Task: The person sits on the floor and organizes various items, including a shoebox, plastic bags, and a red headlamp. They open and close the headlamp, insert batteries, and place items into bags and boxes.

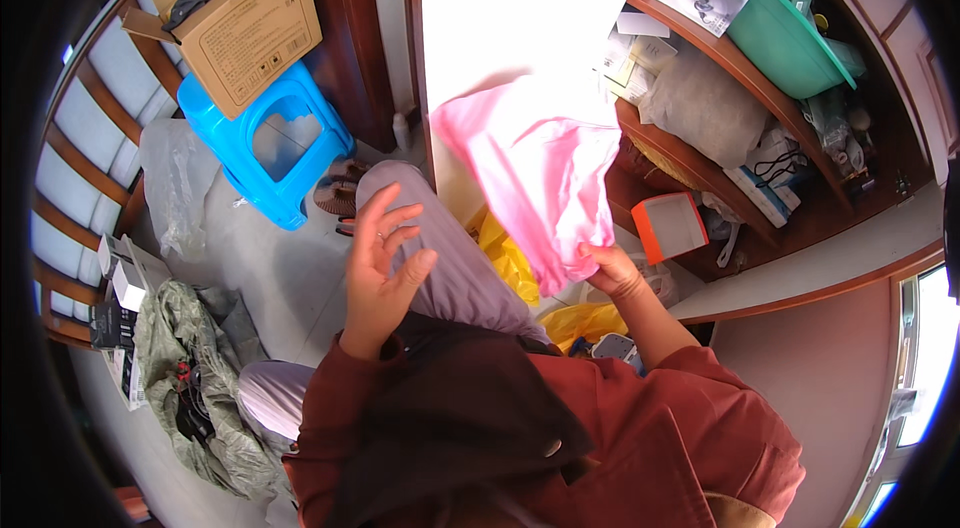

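Note:
A pink sheet of soft material (555, 175), perhaps a bag or cloth, hangs spread out in front of me. Its lower right part is pinched in my right hand (613, 271); the upper part is washed out by bright light. My left hand (386, 262) is raised above my knee with its fingers apart, holding nothing. Below the pink material, a yellow plastic bag (511, 258) shows on the floor. Another yellow bag (585, 322) lies nearer my body, beside a small item with a pale grey top (615, 348).
Shelves (750, 82) on the right hold boxes, a green basin (780, 25) and an orange box (670, 226). At left, a cardboard box (247, 40) rests on a blue plastic stool (322, 127). A greenish-grey woven sack (176, 333) with dark cables lies on the floor.

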The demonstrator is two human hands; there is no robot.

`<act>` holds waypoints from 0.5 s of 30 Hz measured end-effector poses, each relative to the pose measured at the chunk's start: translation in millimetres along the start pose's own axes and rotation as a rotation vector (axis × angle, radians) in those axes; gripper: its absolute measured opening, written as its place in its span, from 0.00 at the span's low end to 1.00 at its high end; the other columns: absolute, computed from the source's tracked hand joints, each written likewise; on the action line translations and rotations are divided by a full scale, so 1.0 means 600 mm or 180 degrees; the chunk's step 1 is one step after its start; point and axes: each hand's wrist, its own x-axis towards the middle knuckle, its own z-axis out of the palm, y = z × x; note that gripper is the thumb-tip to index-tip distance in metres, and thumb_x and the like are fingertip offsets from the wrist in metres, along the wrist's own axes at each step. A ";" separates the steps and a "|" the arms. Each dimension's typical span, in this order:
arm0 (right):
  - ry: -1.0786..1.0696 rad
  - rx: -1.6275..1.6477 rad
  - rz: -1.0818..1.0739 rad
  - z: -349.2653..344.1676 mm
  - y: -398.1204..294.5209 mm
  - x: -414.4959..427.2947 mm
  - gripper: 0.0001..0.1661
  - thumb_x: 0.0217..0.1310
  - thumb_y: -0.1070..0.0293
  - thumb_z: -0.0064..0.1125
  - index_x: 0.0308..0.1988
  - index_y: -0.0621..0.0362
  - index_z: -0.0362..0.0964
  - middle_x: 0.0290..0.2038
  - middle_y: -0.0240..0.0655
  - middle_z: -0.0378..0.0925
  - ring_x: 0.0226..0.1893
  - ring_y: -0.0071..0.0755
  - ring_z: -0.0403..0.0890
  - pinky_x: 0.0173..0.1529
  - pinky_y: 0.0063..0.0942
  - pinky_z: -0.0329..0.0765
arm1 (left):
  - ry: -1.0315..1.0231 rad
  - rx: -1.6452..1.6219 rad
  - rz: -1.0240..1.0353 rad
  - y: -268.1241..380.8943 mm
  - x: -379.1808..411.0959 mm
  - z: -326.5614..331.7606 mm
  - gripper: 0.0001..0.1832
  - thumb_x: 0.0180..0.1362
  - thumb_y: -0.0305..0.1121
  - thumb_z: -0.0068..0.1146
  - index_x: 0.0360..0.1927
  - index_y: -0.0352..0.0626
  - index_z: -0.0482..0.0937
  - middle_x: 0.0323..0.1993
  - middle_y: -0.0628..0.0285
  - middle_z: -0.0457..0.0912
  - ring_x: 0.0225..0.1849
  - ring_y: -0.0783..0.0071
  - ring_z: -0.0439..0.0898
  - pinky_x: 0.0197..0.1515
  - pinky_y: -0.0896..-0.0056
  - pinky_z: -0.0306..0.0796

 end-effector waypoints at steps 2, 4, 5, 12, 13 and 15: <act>0.0686 0.0161 -0.0616 -0.072 -0.026 -0.027 0.31 0.48 0.77 0.60 0.54 0.58 0.62 0.46 0.35 0.73 0.45 0.34 0.75 0.50 0.35 0.75 | 0.0465 -0.0027 -0.0225 -0.001 0.007 -0.019 0.29 0.55 0.29 0.57 0.58 0.36 0.59 0.55 0.58 0.66 0.49 0.71 0.72 0.49 0.72 0.66; 0.1112 0.0260 -0.1204 -0.151 -0.054 -0.030 0.28 0.49 0.76 0.60 0.53 0.59 0.63 0.45 0.35 0.73 0.45 0.35 0.75 0.48 0.37 0.75 | 0.0858 0.0241 -0.0415 -0.010 0.009 -0.058 0.22 0.58 0.28 0.52 0.56 0.37 0.63 0.53 0.58 0.68 0.45 0.72 0.74 0.45 0.73 0.68; 0.1191 0.0337 -0.1511 -0.174 -0.069 -0.020 0.27 0.50 0.75 0.59 0.52 0.59 0.63 0.44 0.35 0.73 0.44 0.36 0.75 0.47 0.39 0.76 | 0.1069 0.0429 -0.0468 -0.016 0.004 -0.082 0.19 0.59 0.29 0.49 0.54 0.37 0.65 0.52 0.58 0.69 0.44 0.71 0.75 0.44 0.72 0.69; 0.1804 0.0803 -0.2575 -0.212 -0.283 0.124 0.10 0.60 0.71 0.50 0.43 0.59 0.66 0.37 0.33 0.75 0.33 0.33 0.75 0.29 0.31 0.73 | 0.2359 0.0767 -0.1553 -0.075 -0.112 -0.245 0.16 0.58 0.31 0.53 0.49 0.41 0.69 0.43 0.66 0.73 0.40 0.74 0.76 0.39 0.75 0.71; 0.1789 0.0673 -0.2627 -0.204 -0.318 0.152 0.09 0.61 0.70 0.50 0.42 0.59 0.67 0.36 0.34 0.75 0.30 0.32 0.74 0.26 0.29 0.71 | 0.2537 0.0739 -0.1710 -0.080 -0.133 -0.263 0.16 0.57 0.32 0.53 0.49 0.42 0.70 0.43 0.66 0.73 0.40 0.73 0.76 0.39 0.74 0.71; 0.2199 0.0499 -0.2620 -0.221 -0.400 0.215 0.08 0.62 0.68 0.50 0.40 0.60 0.67 0.34 0.35 0.74 0.27 0.31 0.73 0.22 0.30 0.68 | 0.2647 0.0680 -0.1926 -0.091 -0.167 -0.287 0.19 0.56 0.36 0.55 0.50 0.43 0.69 0.43 0.66 0.72 0.41 0.72 0.75 0.40 0.72 0.71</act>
